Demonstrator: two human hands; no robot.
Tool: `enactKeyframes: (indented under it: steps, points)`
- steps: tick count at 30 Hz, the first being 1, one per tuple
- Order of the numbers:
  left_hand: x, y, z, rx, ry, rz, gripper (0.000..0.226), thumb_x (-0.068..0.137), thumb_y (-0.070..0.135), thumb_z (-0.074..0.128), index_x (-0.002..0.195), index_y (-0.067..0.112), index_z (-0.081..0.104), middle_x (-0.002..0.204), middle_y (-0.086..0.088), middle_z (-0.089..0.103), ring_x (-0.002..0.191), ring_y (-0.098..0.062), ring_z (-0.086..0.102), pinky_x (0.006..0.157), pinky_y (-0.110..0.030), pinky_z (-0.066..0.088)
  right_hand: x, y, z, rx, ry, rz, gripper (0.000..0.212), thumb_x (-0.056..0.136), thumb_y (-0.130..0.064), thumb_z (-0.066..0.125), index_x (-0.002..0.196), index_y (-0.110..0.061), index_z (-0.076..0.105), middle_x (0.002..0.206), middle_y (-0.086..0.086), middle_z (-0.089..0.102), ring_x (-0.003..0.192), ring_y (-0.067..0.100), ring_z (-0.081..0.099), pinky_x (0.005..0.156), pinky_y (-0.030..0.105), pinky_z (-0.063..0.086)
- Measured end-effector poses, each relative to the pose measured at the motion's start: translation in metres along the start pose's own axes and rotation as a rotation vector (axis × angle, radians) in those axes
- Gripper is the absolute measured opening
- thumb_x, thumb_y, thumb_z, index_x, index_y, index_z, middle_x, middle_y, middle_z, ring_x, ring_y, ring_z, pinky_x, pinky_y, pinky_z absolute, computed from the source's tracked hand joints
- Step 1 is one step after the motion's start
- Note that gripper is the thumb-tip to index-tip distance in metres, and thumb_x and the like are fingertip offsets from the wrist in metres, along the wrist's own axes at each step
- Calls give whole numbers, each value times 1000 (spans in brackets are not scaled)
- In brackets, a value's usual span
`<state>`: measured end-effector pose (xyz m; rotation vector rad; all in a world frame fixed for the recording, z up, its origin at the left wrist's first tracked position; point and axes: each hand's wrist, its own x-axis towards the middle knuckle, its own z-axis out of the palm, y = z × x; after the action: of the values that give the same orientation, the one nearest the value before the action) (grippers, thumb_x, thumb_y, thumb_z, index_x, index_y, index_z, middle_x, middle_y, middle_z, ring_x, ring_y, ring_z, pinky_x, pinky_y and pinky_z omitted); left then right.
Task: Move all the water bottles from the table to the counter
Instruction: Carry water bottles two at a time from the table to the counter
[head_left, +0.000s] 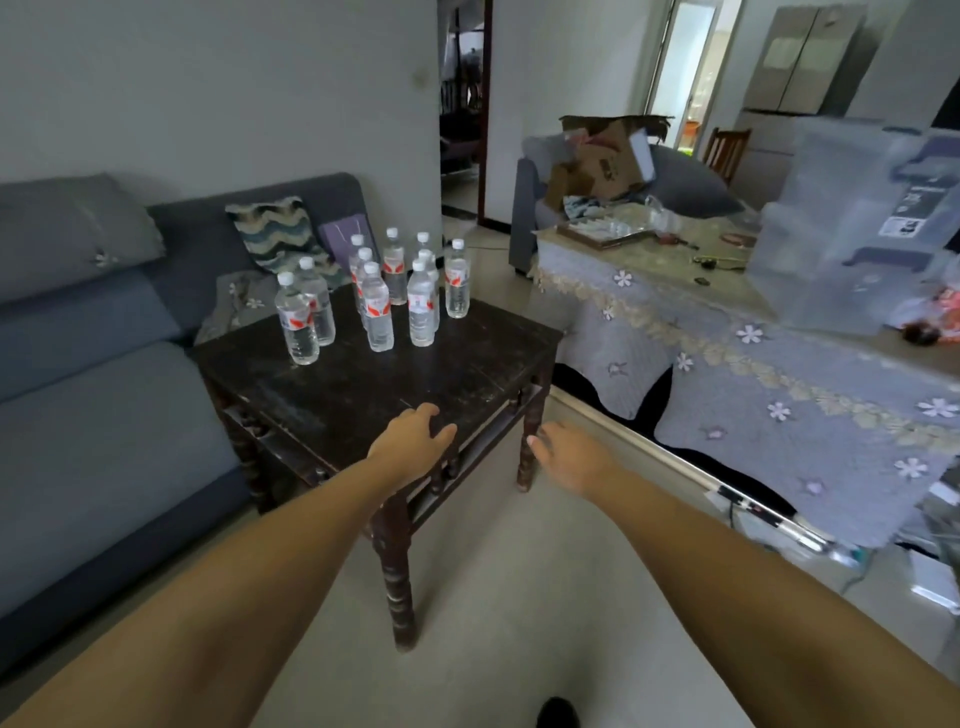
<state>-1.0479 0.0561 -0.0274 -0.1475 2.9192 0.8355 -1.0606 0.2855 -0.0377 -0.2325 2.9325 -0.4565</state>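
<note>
Several clear water bottles (378, 306) with white caps and red-and-white labels stand upright in a cluster on the far half of a dark wooden table (363, 395). My left hand (410, 441) hovers over the table's near corner, its fingers loosely curled, holding nothing. My right hand (569, 457) is stretched out past the table's right leg, above the floor, fingers relaxed and empty. Both hands are well short of the bottles. A long surface covered with a grey flowered cloth (727, 353) runs along the right side.
A grey sofa (93, 374) with a patterned cushion (275, 234) borders the table on the left and behind. The cloth-covered surface carries clear plastic storage boxes (852, 228), a tray and small items. A cardboard box (608, 161) sits on an armchair. A doorway opens behind.
</note>
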Motion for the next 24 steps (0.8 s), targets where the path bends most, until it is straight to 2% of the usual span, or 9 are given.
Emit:
enactKeyframes:
  steps: [4, 9, 13, 20, 24]
  points:
    - [80, 19, 3, -37, 42, -34, 56, 97, 46, 48, 143, 16, 41, 140, -14, 51, 127, -31, 52, 105, -45, 45, 90, 20, -21, -30, 19, -44, 45, 102, -42, 33, 129, -11, 52, 130, 14, 54, 119, 32, 54, 100, 41, 44]
    - [179, 50, 10, -115, 63, -128, 56, 97, 46, 49, 144, 16, 41, 142, -13, 50, 127, -30, 52, 103, -43, 47, 198, 53, -57, -116, -20, -107, 45, 102, -43, 31, 126, -11, 52, 128, 14, 53, 118, 32, 53, 96, 40, 42]
    - [239, 66, 16, -161, 72, -178, 56, 97, 45, 49, 144, 16, 40, 142, -13, 49, 128, -29, 51, 104, -42, 46, 276, 72, -78, -148, -61, -138, 46, 103, -43, 31, 129, -11, 51, 131, 15, 52, 121, 34, 51, 99, 42, 41]
    - [330, 35, 12, -190, 94, -323, 57, 96, 44, 51, 144, 16, 41, 142, -14, 50, 127, -30, 52, 104, -43, 46, 382, 49, -64, -167, -144, -257, 47, 103, -44, 29, 134, -15, 49, 133, 10, 51, 122, 32, 52, 100, 46, 42]
    - [394, 13, 1, -198, 113, -356, 45, 97, 37, 51, 134, 10, 48, 130, -15, 58, 116, -31, 58, 100, -44, 48, 449, 28, -56, -140, -159, -287, 47, 103, -45, 30, 135, -15, 49, 133, 10, 51, 120, 31, 53, 98, 45, 43]
